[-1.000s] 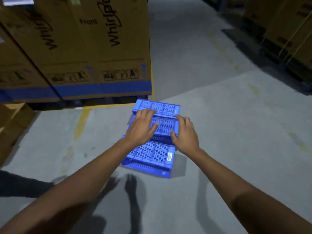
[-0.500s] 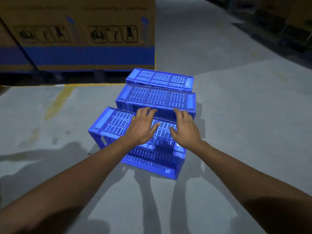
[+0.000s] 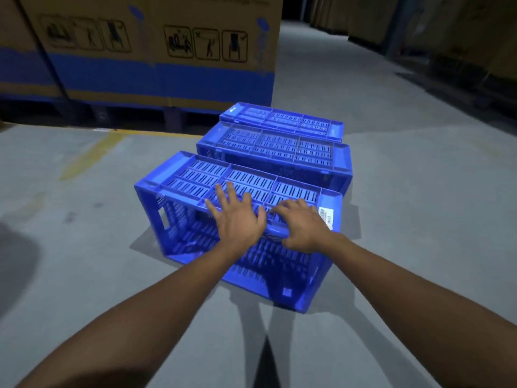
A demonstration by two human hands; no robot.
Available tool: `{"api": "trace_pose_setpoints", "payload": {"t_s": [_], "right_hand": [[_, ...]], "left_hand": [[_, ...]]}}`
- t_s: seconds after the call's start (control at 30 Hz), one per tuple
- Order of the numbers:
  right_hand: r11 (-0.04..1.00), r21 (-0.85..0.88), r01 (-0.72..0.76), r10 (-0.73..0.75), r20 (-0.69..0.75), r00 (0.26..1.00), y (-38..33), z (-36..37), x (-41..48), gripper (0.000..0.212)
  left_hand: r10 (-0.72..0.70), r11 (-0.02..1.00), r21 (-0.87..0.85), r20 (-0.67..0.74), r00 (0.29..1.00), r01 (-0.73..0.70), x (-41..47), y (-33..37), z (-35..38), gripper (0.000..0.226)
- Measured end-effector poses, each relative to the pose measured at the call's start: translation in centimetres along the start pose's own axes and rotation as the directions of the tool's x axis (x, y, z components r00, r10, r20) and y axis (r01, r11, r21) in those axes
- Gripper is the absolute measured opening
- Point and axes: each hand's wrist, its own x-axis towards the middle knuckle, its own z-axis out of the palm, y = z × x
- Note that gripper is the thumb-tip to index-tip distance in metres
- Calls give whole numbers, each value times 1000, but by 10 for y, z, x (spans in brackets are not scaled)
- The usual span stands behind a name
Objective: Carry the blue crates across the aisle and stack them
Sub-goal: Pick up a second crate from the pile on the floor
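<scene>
Three blue slatted crates lie on their sides in a row on the grey floor. The nearest crate (image 3: 195, 177) has a white label at its right end. Behind it are the middle crate (image 3: 279, 147) and the far crate (image 3: 285, 121). My left hand (image 3: 237, 219) rests flat on the nearest crate's upper wall, fingers spread and straight. My right hand (image 3: 302, 225) sits beside it near the label. Its fingers are bent on top and its thumb hooks over the near edge.
Large cardboard appliance boxes (image 3: 156, 51) with a blue band stand on pallets just behind the crates at the left. A yellow floor line (image 3: 92, 155) runs in front of them. The concrete aisle stretches off to the right, towards dark stacked goods (image 3: 461, 51).
The view has come closer and lower over the crates. Both hands have slid back to the nearest crate's near edge, and the right hand's fingers have bent over that edge.
</scene>
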Motion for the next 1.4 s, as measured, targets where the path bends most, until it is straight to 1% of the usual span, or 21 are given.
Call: {"api": "trace_pose_setpoints", "payload": {"t_s": [0.07, 0.13, 0.23, 0.3, 0.37, 0.4, 0.57, 0.63, 0.67, 0.7, 0.77, 0.8, 0.83, 0.9, 1.0, 1.07, 1.1, 1.17, 1.23, 1.33, 1.4], "right_hand": [[997, 71, -23, 26, -44, 999, -6, 1, -3, 62], [993, 107, -47, 54, -66, 996, -14, 1, -6, 56], [989, 119, -87, 92, -38, 995, -25, -10, -16, 57], [982, 136, -131, 134, -10, 991, -30, -23, -27, 53], [974, 160, -163, 161, 25, 987, -31, -44, -42, 48], [970, 169, -173, 168, 47, 985, -31, -57, -52, 47], [937, 236, -259, 228, 150, 962, -27, -150, -101, 49], [913, 286, -291, 246, 184, 952, -23, -198, -116, 41], [894, 344, -288, 228, 205, 952, -20, -226, -121, 36], [843, 448, -299, 213, 233, 949, -17, -255, -127, 34], [671, 640, -373, 231, 298, 926, -16, -320, -137, 30], [611, 676, -411, 253, 326, 911, -16, -352, -141, 30], [590, 686, -425, 263, 334, 905, -15, -383, -145, 30], [678, 616, -402, 270, 300, 915, -14, -444, -150, 38], [794, 492, -357, 288, 213, 934, -18, -537, -152, 63], [843, 430, -322, 297, 126, 946, -22, -596, -152, 74], [877, 368, -308, 300, 81, 951, -23, -623, -154, 79], [943, 171, -286, 286, 23, 958, -24, -674, -161, 89], [966, -18, -259, 259, 34, 965, -26, -721, -172, 99], [946, -195, -260, 276, 58, 959, -24, -783, -195, 114], [920, -256, -297, 305, -9, 952, -21, -819, -210, 117]], "left_hand": [[-239, 962, -136, 14, 971, 238, -2, 9, -6, 74], [-400, 875, -266, 76, 913, 405, 2, 17, -13, 87], [-516, 763, -376, 136, 846, 526, 11, 28, -22, 97], [-606, 626, -476, 200, 770, 617, 16, 37, -36, 100], [-654, 457, -556, 320, 686, 694, 16, 49, -59, 103], [-652, 419, -558, 365, 665, 717, 13, 56, -73, 105], [-570, 505, -508, 411, 711, 698, -2, 108, -161, 105], [-544, 527, -496, 427, 723, 690, 1, 132, -209, 102], [-525, 544, -494, 430, 734, 678, 4, 143, -235, 101], [-503, 561, -491, 438, 745, 667, 7, 153, -263, 101], [-444, 614, -473, 454, 773, 631, 12, 172, -317, 103], [-407, 652, -459, 460, 789, 604, 14, 182, -343, 104], [-360, 697, -441, 466, 808, 565, 15, 193, -368, 105], [-254, 784, -400, 490, 834, 474, 19, 216, -421, 109], [-101, 901, -309, 535, 839, 305, 40, 244, -501, 108], [29, 955, -261, 552, 834, 140, 64, 256, -557, 93], [104, 967, -250, 561, 821, 49, 76, 264, -585, 79], [223, 968, -227, 565, 794, -110, 100, 281, -642, 48], [290, 956, -211, 551, 782, -205, 119, 300, -699, 29], [391, 919, -183, 528, 754, -349, 144, 332, -771, 26], [464, 880, -157, 494, 736, -449, 158, 352, -808, 26]]}}
